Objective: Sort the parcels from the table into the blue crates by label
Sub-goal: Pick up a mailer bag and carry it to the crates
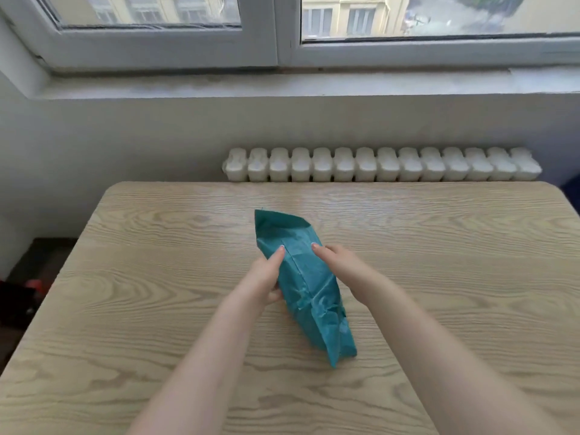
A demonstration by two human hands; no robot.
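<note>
Fingers of left hand [266,277] and right hand [340,266] grip teal parcel [309,287] on table [125,277].

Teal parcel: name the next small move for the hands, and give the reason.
Probably turn the teal parcel over. Both the left hand and right hand already hold its sides, and only folded seams face up on the table, with no label or crate in view.

a teal parcel [303,277] lies on a pale table [157,293] with wood-grain pattern, by a white radiator [381,164].
</note>
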